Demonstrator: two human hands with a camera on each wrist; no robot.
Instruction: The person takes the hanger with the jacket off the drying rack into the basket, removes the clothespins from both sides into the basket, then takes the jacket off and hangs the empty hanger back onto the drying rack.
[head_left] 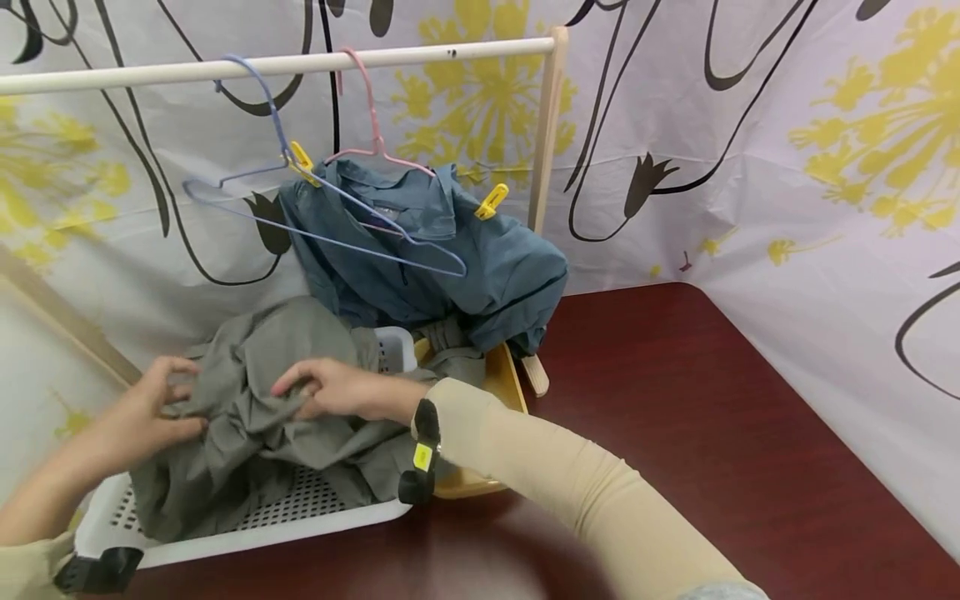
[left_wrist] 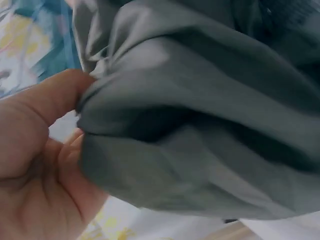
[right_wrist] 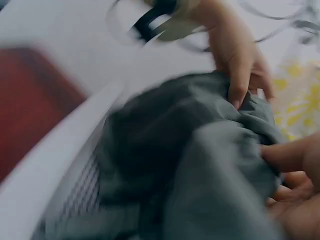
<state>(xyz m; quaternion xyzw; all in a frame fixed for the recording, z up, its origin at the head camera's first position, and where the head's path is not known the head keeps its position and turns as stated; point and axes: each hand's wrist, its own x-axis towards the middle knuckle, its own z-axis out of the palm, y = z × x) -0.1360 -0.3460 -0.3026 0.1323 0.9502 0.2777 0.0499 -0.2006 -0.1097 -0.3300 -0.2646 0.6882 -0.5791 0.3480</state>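
Note:
A crumpled grey-green garment (head_left: 255, 383) lies bunched over the white basket (head_left: 277, 533), part of it raised between the two hands; its kind cannot be told. At its left side the left hand (head_left: 153, 417) grips a fold, with the thumb (left_wrist: 60, 95) on one face of the cloth and the fingers partly hidden behind it. Close by, the right hand (head_left: 333, 390) pinches another fold near the garment's middle. In the right wrist view both hands hold the same bunched cloth, the left hand (right_wrist: 242, 62) at its upper edge and the right hand (right_wrist: 300, 185) lower down.
Above hangs a white rail (head_left: 300, 63) on wooden posts. A blue shirt (head_left: 420, 250) is on a pink hanger (head_left: 373, 125) with yellow clips (head_left: 491, 202); a bare blue hanger (head_left: 322, 208) hangs before it. A yellow basket (head_left: 504, 379) stands right on the dark red table (head_left: 675, 433).

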